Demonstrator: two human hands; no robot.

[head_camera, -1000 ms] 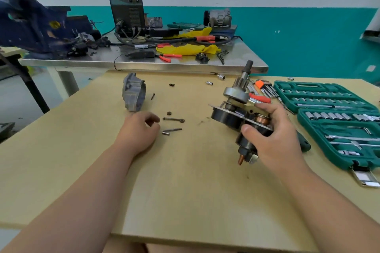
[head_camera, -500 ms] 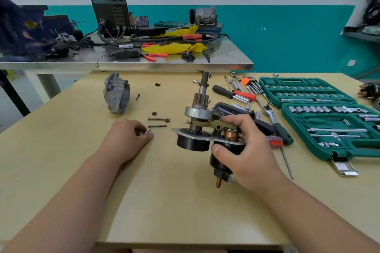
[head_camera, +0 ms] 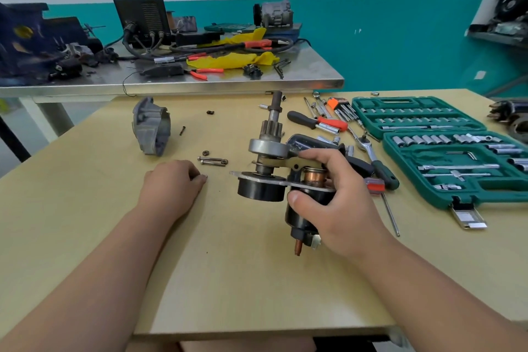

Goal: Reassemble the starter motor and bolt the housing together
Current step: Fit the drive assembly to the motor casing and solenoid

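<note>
"Starter motor [head_camera: 267, 188], where is it?"
"Over the middle of the wooden table [head_camera: 228, 280]. The right hand [head_camera: 337, 203] holds it upright, shaft and gear pointing up, copper stud at the bottom near the tabletop."
"How does that hand grip it?"
"The thumb presses on the front of the black cylinder and the fingers wrap round the back. The forefinger lies along the lever on top. The forearm comes in from the lower right."
"And the left hand [head_camera: 168, 186]?"
"It rests knuckles-up on the table, left of the motor and apart from it, fingers curled under. There is a small silvery bit at its fingertips; whether it is pinched I cannot tell."
"The housing [head_camera: 151, 126]?"
"Grey, standing on edge farther back on the left, apart from both hands. Two bolts [head_camera: 213, 161] lie just beyond the left fingertips. A socket set [head_camera: 445, 157] lies open on the right."
</note>
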